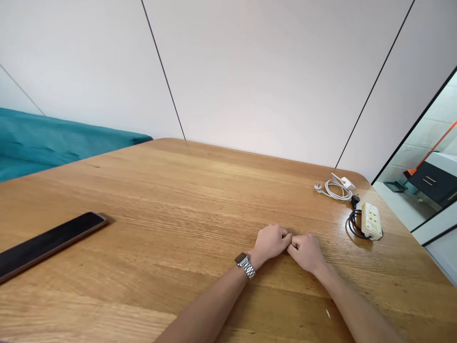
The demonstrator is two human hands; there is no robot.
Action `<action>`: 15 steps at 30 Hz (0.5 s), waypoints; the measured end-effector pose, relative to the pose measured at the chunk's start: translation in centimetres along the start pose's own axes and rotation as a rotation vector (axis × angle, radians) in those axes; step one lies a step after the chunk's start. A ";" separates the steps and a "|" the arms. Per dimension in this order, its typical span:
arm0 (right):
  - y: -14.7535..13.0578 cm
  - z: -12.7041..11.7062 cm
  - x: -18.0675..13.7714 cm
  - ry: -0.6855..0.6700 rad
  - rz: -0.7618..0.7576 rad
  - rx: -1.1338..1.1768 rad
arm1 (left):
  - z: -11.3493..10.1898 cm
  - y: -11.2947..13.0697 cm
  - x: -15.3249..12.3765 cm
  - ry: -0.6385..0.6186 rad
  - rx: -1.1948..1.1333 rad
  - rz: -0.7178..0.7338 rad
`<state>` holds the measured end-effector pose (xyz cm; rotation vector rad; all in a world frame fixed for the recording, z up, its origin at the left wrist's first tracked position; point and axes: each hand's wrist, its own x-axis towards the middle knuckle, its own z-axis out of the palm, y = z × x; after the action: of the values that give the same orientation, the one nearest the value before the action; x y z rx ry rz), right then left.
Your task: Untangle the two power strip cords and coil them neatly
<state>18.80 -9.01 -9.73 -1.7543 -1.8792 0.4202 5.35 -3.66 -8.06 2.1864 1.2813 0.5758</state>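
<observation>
Both loosely curled fists meet knuckle to knuckle on wooden table (178,190), at 5 o'clock of its top: left hand (271,242), silver metal wristwatch (245,265) on wrist, and right hand (306,251). Fingers folded in, thumbs touching; anything pinched between: cannot tell. Forearms rest flat, likely for steadiness. Cream power strip with black cord (370,226) at 2 o'clock, coiled white cable (335,189) beyond. Long dark flat bar (50,243) at 9 o'clock.

place: home room | signs: wooden table (178,190); teal sofa (53,143); power strip (372,220); white charger (339,186)
</observation>
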 end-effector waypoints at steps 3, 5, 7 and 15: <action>0.5 -0.2 0.1 0.028 -0.074 -0.066 | -0.4 0.0 0.1 -0.096 0.148 0.037; 0.8 -0.2 0.2 0.023 -0.116 -0.074 | -0.7 0.1 0.1 -0.132 0.202 0.046; 1.1 -0.2 0.3 0.004 -0.141 -0.057 | -0.8 0.1 0.1 -0.145 0.217 0.050; 1.2 -0.3 0.3 -0.036 -0.125 0.005 | -0.6 -0.1 0.2 -0.140 0.188 0.046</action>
<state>19.99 -8.61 -10.12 -1.6249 -1.9981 0.4111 5.01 -3.33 -7.69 2.3683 1.2574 0.3233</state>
